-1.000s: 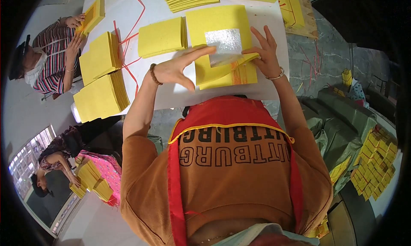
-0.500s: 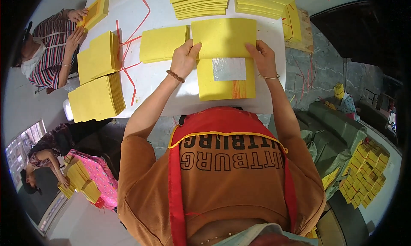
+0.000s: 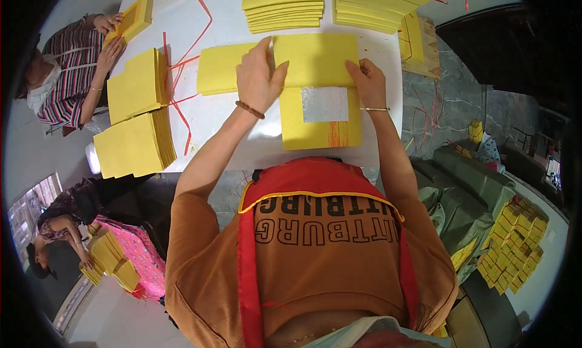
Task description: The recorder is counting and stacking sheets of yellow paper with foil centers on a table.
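A yellow paper stack (image 3: 315, 60) lies crosswise over the far part of another yellow sheet (image 3: 312, 136), which bears a silver foil square (image 3: 325, 104) and orange-red streaks. My right hand (image 3: 370, 84) pinches the upper stack's right edge, thumb on top; its other fingers are partly hidden. At the left edge, my left hand (image 3: 257, 78) is open, fingers stretched away from me and thumb apart, touching the paper's side. Just left of it, partly behind the hand, is another yellow paper stack (image 3: 221, 69).
Two tall yellow stacks (image 3: 284, 11) (image 3: 388, 5) stand at the table's far side, more stacks (image 3: 133, 142) at its left. Red straps (image 3: 182, 75) lie across the white table (image 3: 212, 136). One person (image 3: 73, 75) handles yellow paper at left; another (image 3: 66, 220) bends over bundles.
My left hand has loosened from the paper's left edge and its fingers have straightened forward. My right hand keeps its pinch. The whole view has shifted slightly.
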Demonstrator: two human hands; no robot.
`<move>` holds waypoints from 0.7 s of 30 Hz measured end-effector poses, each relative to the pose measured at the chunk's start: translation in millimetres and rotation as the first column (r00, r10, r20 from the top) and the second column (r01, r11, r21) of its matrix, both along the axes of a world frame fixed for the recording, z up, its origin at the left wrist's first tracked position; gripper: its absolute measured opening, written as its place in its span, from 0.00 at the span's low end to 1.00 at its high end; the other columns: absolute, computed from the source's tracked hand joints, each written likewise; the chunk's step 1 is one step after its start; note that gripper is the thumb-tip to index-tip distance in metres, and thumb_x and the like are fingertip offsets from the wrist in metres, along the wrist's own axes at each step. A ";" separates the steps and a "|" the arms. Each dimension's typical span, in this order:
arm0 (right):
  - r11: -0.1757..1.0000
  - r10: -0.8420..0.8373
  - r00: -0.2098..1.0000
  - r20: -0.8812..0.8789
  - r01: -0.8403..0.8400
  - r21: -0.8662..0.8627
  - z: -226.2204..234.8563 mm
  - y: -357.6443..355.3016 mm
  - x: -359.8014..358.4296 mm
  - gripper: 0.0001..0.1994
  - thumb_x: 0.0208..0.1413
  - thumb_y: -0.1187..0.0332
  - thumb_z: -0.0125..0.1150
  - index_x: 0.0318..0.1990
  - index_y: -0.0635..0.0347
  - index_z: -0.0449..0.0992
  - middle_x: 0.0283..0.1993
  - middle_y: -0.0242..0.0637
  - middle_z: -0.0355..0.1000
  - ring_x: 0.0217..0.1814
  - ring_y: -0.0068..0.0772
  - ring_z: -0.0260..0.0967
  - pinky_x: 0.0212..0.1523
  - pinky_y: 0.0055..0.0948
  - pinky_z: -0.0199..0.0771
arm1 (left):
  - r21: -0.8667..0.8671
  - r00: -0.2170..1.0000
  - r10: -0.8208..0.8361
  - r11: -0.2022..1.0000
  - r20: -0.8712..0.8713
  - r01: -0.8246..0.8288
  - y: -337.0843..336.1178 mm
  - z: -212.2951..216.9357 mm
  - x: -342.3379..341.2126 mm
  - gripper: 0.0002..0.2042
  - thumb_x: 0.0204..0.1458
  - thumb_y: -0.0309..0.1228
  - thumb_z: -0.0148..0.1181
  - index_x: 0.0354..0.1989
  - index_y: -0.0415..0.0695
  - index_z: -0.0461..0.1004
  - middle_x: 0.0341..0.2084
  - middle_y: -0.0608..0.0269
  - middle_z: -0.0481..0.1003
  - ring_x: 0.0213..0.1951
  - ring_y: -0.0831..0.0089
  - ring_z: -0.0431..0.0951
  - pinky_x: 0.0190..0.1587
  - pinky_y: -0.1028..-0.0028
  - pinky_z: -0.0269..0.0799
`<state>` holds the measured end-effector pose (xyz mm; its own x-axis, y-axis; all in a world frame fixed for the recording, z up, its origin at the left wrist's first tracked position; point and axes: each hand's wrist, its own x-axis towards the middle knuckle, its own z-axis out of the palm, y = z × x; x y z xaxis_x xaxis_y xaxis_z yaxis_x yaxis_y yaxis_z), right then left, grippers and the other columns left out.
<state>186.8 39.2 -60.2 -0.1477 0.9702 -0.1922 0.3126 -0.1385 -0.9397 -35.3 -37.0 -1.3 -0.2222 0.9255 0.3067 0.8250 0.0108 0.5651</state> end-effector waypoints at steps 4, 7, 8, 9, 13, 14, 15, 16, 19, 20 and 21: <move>1.000 0.014 0.999 0.032 -0.014 -0.003 1.2 3.2 -0.5 0.16 0.47 0.58 0.60 0.26 0.65 0.73 0.19 0.34 0.69 0.21 0.20 0.62 0.23 0.23 0.61 | 0.081 0.827 -0.441 0.865 -0.348 0.495 -1.0 7.9 18.0 0.25 0.48 0.36 0.56 0.55 0.45 0.60 0.50 0.57 0.66 0.52 0.57 0.63 0.50 0.60 0.60; 1.000 -0.008 0.999 0.050 0.008 0.014 2.8 2.9 -2.2 0.16 0.47 0.58 0.61 0.25 0.66 0.73 0.17 0.33 0.68 0.19 0.22 0.61 0.23 0.24 0.62 | -0.254 0.743 -0.589 0.808 -0.319 0.531 -9.9 -7.8 27.2 0.31 0.48 0.49 0.51 0.60 0.50 0.56 0.59 0.63 0.56 0.62 0.60 0.49 0.61 0.56 0.44; 0.999 -0.006 1.000 0.029 0.007 -0.034 4.5 2.0 -2.1 0.16 0.45 0.58 0.62 0.28 0.66 0.73 0.21 0.34 0.69 0.22 0.22 0.63 0.25 0.24 0.63 | -0.255 0.743 -0.588 0.809 -0.320 0.530 -10.6 -12.6 26.7 0.31 0.48 0.49 0.51 0.60 0.50 0.56 0.59 0.63 0.56 0.62 0.60 0.49 0.61 0.56 0.44; 0.996 -0.007 1.000 0.010 0.008 -0.086 6.4 -1.6 -2.2 0.17 0.43 0.58 0.64 0.32 0.65 0.73 0.25 0.35 0.70 0.26 0.22 0.64 0.26 0.25 0.63 | -0.255 0.750 -0.582 0.812 -0.313 0.524 -12.3 -12.8 27.4 0.31 0.48 0.49 0.51 0.60 0.50 0.56 0.59 0.63 0.55 0.62 0.60 0.49 0.61 0.56 0.44; 0.935 -0.112 0.956 0.270 0.010 0.354 9.8 -19.8 -7.2 0.23 0.41 0.61 0.67 0.43 0.64 0.68 0.36 0.39 0.68 0.37 0.25 0.65 0.32 0.24 0.67 | -0.305 0.745 -0.589 0.805 -0.313 0.508 -13.3 -16.7 30.1 0.30 0.49 0.49 0.49 0.60 0.51 0.55 0.61 0.64 0.53 0.63 0.61 0.48 0.62 0.57 0.43; 0.980 -0.060 0.993 0.097 0.040 0.194 6.7 -20.9 -6.7 0.26 0.40 0.62 0.68 0.46 0.64 0.65 0.40 0.40 0.66 0.41 0.27 0.64 0.35 0.25 0.68 | -0.306 0.744 -0.590 0.804 -0.312 0.509 -12.3 -17.2 28.8 0.30 0.49 0.49 0.49 0.60 0.51 0.55 0.61 0.64 0.53 0.63 0.61 0.48 0.62 0.57 0.43; 0.999 -0.035 0.996 -0.085 0.037 0.026 4.5 -21.5 -5.3 0.29 0.40 0.64 0.68 0.49 0.63 0.62 0.44 0.41 0.64 0.44 0.29 0.62 0.39 0.25 0.68 | -0.296 0.738 -0.592 0.804 -0.323 0.515 -10.6 -17.6 27.6 0.29 0.49 0.48 0.50 0.60 0.51 0.56 0.61 0.63 0.52 0.63 0.61 0.48 0.62 0.57 0.44; 0.999 -0.035 0.996 -0.084 0.037 0.026 3.4 -21.7 -3.7 0.29 0.40 0.64 0.68 0.49 0.63 0.62 0.44 0.41 0.64 0.44 0.29 0.62 0.39 0.25 0.68 | -0.285 0.733 -0.592 0.805 -0.335 0.521 -9.1 -18.0 27.0 0.29 0.49 0.46 0.51 0.59 0.50 0.57 0.61 0.63 0.52 0.63 0.61 0.48 0.61 0.57 0.44; 1.000 0.008 0.982 -0.188 -0.013 -0.025 -1.9 -19.6 2.9 0.28 0.42 0.65 0.67 0.50 0.64 0.63 0.44 0.41 0.65 0.43 0.30 0.63 0.41 0.26 0.69 | -0.226 0.758 -0.550 0.835 -0.350 0.501 -8.9 -20.8 27.4 0.27 0.48 0.42 0.54 0.58 0.50 0.59 0.59 0.59 0.54 0.60 0.60 0.52 0.58 0.59 0.49; 0.996 0.010 0.961 -0.278 -0.034 -0.083 -7.4 -17.5 6.5 0.28 0.43 0.65 0.66 0.51 0.64 0.62 0.45 0.40 0.65 0.43 0.29 0.63 0.41 0.26 0.69 | -0.223 0.762 -0.544 0.839 -0.352 0.496 -7.4 -21.0 27.9 0.27 0.48 0.42 0.54 0.58 0.50 0.59 0.59 0.59 0.54 0.60 0.60 0.52 0.58 0.59 0.49; 0.988 0.008 0.931 -0.366 -0.064 -0.141 -10.8 -17.4 8.6 0.28 0.44 0.65 0.65 0.52 0.64 0.62 0.46 0.40 0.65 0.43 0.28 0.63 0.41 0.26 0.69 | -0.183 0.779 -0.525 0.851 -0.342 0.492 -6.4 -20.5 28.9 0.28 0.46 0.40 0.55 0.57 0.49 0.60 0.58 0.57 0.56 0.58 0.60 0.55 0.56 0.60 0.52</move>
